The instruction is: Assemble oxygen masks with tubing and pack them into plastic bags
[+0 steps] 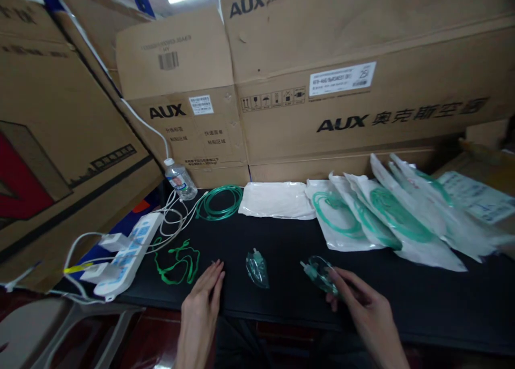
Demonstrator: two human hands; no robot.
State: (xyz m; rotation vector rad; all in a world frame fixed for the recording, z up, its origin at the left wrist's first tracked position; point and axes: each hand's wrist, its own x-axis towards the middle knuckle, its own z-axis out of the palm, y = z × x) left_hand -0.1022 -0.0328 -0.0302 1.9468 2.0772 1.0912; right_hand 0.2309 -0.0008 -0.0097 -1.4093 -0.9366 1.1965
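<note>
My right hand (358,302) pinches the edge of a clear green oxygen mask (319,275), whose connector points up and left. A second oxygen mask (257,268) lies by itself on the black table, between my two hands. My left hand (204,289) rests on the table with its fingers stretched out and nothing visible in them. Just left of it is a loose green elastic strap (177,262). Behind that strap lies a coil of green tubing (219,203).
A white power strip (129,256) with chargers and cables lies at the left, near a plastic bottle (180,180). Along the back are a flat white packet (277,200) and several bags of green tubing (396,213). Large cardboard boxes (289,133) wall the table in.
</note>
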